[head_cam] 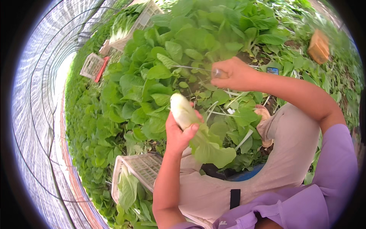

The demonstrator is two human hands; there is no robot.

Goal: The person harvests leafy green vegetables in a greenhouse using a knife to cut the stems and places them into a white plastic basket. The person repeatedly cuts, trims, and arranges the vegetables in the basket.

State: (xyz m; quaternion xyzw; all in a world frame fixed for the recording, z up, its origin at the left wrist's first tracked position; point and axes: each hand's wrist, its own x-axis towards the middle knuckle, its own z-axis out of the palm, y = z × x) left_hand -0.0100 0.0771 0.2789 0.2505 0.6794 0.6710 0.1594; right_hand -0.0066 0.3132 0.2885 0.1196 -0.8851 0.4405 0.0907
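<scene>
My left hand [181,130] is closed around a head of leafy greens [183,111], its pale stem end pointing up and away and its leaves hanging down toward my lap. Farther forward and to the right, my right hand [233,75] grips the handle of a knife [193,67], whose thin blade points left above the standing green plants [160,71]. Blade and held head are apart. Cut leaves and pale stalks [243,140] lie on the ground between my hands and my knee.
A plastic crate [140,169] with greens stands at my left. Farther off are a crate of greens [148,14], another crate [92,66] beside something red, and an orange block-like object [318,47]. A phone [272,70] lies beyond my right forearm. Greenhouse sheeting [34,114] curves along the left.
</scene>
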